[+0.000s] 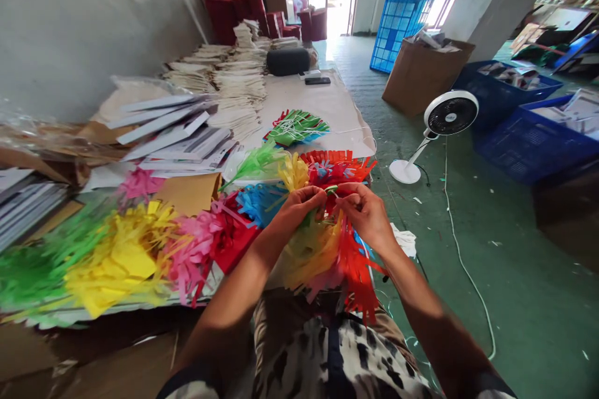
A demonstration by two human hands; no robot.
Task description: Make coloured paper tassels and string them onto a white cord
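Note:
My left hand (303, 201) and my right hand (367, 211) are close together above my lap, fingers pinched. Between them they hold the twisted green top of a paper tassel (331, 189), with a bit of white string by the right fingertips. Yellow and orange fringe (316, 249) hangs below, partly blurred, and red-orange fringe (358, 268) hangs under my right hand. Just beyond my hands lie a yellow tassel (294, 171), blue fringe (262, 201) and red fringe (337, 165). How the fingertips grip the string is too small to make out.
Pink fringe (189, 246), yellow fringe (116, 262) and green fringe (42, 262) spread along the table's left. A corded green bundle (297, 126), paper stacks (182, 143) and a phone (317, 81) lie farther back. A fan (452, 113) and blue crates (538, 137) stand on the right.

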